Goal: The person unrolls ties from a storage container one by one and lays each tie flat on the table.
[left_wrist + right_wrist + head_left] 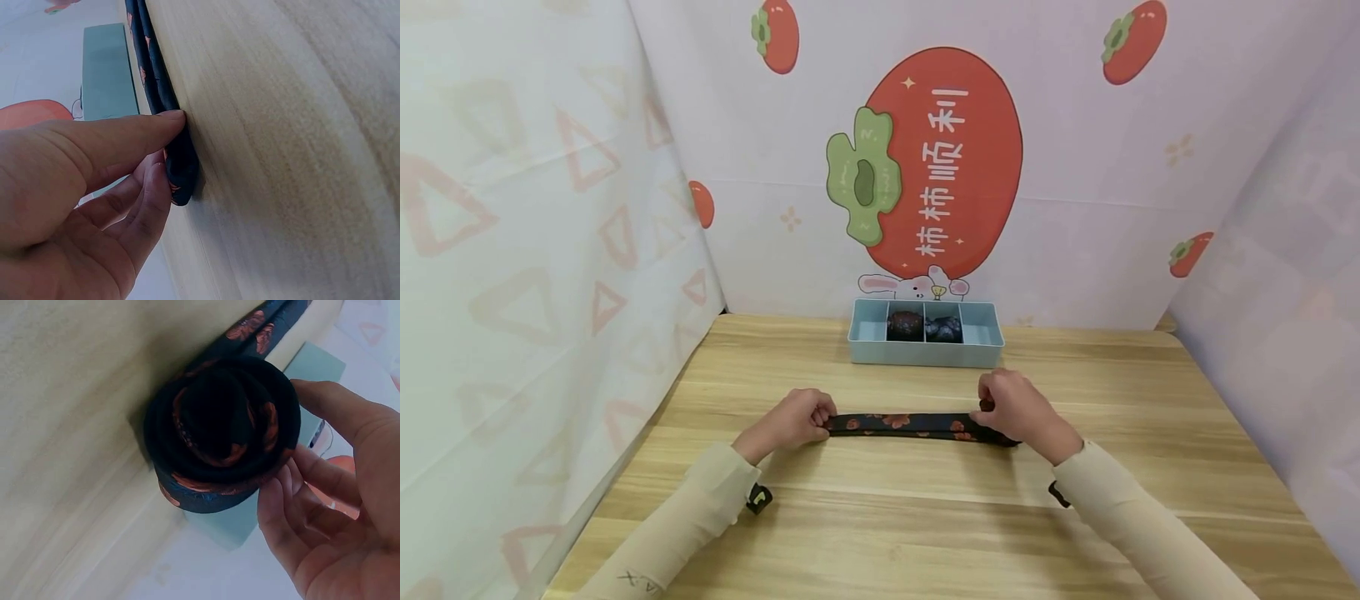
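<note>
A dark necktie (895, 423) with orange flowers lies folded in a strip across the wooden table. My left hand (801, 417) pinches its left end between thumb and fingers; the left wrist view shows the thumb (165, 122) over the fabric near the tip. At the other end the tie is wound into a coil (219, 434), its spiral layers facing the right wrist camera. My right hand (1015, 410) grips that coil, thumb on one side and fingertips on the other. In the head view the hand covers most of the coil.
Behind the tie, near the back wall, stands a light blue divided box (925, 354). Its two middle compartments hold a dark reddish roll (906, 325) and a dark blue roll (943, 328). Printed cloth (1075, 250) hangs along the back and both sides of the table (910, 533).
</note>
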`<state>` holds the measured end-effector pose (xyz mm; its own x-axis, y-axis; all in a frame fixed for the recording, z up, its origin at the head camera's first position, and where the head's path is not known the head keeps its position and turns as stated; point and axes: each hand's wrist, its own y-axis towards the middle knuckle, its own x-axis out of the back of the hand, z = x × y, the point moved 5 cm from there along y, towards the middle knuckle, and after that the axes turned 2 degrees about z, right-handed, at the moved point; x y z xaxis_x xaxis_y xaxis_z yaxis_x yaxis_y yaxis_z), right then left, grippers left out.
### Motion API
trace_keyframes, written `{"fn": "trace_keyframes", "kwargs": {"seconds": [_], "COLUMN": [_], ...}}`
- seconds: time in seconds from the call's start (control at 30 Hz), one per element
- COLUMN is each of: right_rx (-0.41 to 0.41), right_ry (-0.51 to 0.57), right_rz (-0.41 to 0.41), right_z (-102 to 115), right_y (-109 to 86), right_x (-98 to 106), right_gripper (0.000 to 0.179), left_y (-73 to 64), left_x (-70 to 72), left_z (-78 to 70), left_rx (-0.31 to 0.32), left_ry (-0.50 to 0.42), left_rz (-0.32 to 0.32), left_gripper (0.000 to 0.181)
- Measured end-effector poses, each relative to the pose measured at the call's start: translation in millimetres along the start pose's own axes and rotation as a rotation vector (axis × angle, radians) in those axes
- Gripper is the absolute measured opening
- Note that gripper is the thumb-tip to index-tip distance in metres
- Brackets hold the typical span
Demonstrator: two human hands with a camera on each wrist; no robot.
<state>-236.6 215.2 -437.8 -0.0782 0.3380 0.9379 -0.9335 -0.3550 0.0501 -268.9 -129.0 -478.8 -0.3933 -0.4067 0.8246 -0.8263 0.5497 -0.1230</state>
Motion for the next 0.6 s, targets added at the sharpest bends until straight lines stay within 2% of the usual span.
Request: {"fn": "trace_keyframes", "kwargs": {"seconds": [0.13,0.3,0.6], "right_rx": [-0.043,-0.07,-0.126], "right_ry": [-0.017,-0.005,0.05], "right_rz": [-0.036,-0.073,-0.04], "right_z": [-5,-14,-37], "right_y": [-5.0,-14.2,-27.9], "right_x": [1,9,22], "right_gripper": [0.03,0.028,0.02], "left_y": [0.5,-0.5,-1.4], "left_x": [-0.8,1.4,1.0], "left_z": [-0.2,-0.1,4.6], "left_rx": [-0.008,-0.031,-0.02], "left_ry": [-0.007,0.002,-0.009], "left_rz": [-0.001,-0.01,0.002], "left_gripper": [0.024,0.025,0.025]}}
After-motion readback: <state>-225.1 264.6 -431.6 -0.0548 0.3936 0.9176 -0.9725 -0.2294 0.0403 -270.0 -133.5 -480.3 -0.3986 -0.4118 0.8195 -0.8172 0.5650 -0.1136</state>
